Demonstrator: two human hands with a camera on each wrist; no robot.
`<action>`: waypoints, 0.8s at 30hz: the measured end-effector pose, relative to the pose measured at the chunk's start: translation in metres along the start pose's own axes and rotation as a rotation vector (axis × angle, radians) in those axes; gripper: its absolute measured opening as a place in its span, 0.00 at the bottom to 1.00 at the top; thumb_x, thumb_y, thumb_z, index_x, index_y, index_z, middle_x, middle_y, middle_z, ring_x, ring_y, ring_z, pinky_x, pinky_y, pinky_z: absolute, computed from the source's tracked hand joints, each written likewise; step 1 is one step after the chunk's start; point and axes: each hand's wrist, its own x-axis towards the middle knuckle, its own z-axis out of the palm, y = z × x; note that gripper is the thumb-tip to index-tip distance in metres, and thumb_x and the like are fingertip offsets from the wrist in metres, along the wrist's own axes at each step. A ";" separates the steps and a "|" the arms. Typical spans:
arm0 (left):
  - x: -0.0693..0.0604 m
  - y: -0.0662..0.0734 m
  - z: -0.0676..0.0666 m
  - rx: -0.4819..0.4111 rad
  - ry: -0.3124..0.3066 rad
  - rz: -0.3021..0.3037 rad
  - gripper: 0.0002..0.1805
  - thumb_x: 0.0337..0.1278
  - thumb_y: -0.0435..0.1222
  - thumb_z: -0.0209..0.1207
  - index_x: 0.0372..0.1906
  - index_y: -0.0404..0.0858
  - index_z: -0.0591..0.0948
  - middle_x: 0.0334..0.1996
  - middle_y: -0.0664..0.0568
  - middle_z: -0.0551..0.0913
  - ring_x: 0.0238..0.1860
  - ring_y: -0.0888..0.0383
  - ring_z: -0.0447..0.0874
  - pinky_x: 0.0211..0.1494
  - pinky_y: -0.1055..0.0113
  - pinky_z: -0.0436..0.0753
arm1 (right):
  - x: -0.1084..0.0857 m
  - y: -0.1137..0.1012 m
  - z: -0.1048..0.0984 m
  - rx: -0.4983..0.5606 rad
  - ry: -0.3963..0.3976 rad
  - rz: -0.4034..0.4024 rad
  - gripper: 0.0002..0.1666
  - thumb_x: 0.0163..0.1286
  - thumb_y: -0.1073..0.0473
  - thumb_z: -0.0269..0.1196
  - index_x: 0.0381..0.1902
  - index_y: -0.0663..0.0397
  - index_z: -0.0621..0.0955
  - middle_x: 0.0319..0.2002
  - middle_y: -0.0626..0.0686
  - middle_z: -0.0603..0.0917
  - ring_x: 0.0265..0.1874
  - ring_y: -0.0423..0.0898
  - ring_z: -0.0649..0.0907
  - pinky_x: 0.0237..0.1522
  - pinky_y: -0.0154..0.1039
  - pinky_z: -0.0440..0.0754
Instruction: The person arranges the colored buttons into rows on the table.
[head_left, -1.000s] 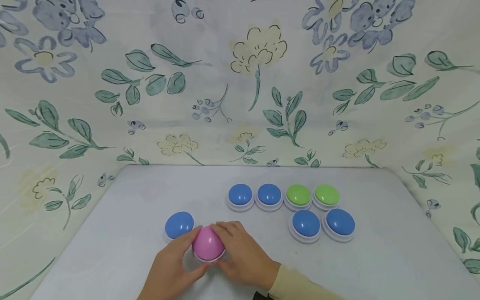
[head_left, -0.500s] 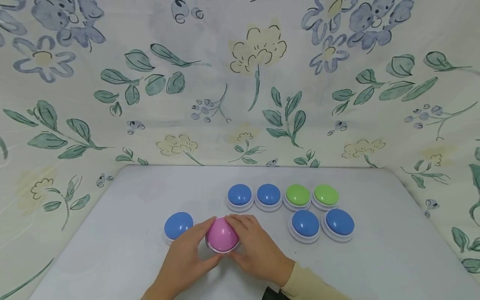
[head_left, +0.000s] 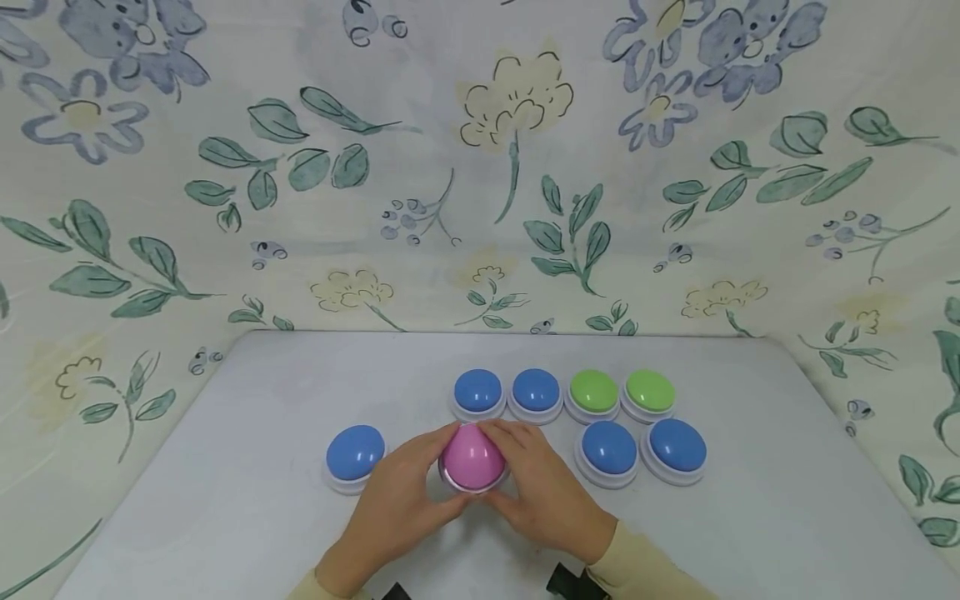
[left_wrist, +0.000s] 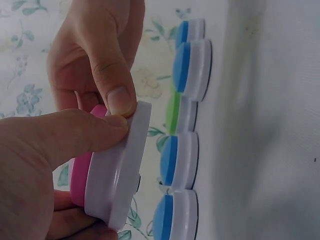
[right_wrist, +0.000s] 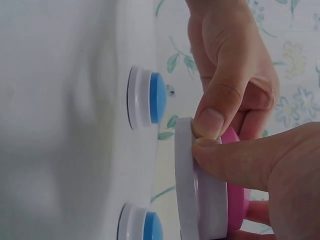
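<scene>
A pink dome push button on a round white base is held between both hands, tilted. In the left wrist view its white base is off the tabletop. The left hand grips it from the left, thumb along the near side of the base. From the right, the right hand grips the same base, and the thumb tips meet. A blue push button stands left of the left hand. Just behind the pink button are two more blue ones, standing side by side.
Two green push buttons continue the back row to the right. In front of them stand two blue push buttons, right of the right hand. A white table bears them all, with flowered cloth behind and at the sides.
Both hands have carried the pink button to the right and away from the body, from beside the left blue button to just in front of the back row's left end.
</scene>
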 end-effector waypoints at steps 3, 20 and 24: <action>0.005 0.002 0.002 -0.010 -0.009 0.016 0.43 0.40 0.43 0.80 0.65 0.33 0.77 0.59 0.47 0.83 0.60 0.51 0.82 0.60 0.56 0.82 | -0.002 0.005 -0.003 0.006 0.026 -0.007 0.46 0.58 0.57 0.76 0.71 0.61 0.70 0.67 0.56 0.74 0.67 0.51 0.72 0.65 0.45 0.77; 0.033 0.011 0.014 -0.049 -0.040 0.088 0.43 0.41 0.42 0.78 0.65 0.31 0.76 0.59 0.43 0.83 0.59 0.48 0.82 0.60 0.55 0.82 | -0.007 0.025 -0.015 0.013 0.106 -0.005 0.46 0.57 0.61 0.77 0.71 0.63 0.69 0.66 0.59 0.75 0.65 0.54 0.73 0.64 0.48 0.78; 0.041 0.013 0.016 -0.042 -0.068 0.091 0.42 0.42 0.41 0.78 0.65 0.31 0.76 0.59 0.43 0.82 0.59 0.48 0.82 0.61 0.55 0.82 | -0.006 0.028 -0.019 0.009 0.098 0.023 0.46 0.57 0.61 0.77 0.71 0.64 0.69 0.65 0.60 0.75 0.65 0.55 0.74 0.64 0.49 0.77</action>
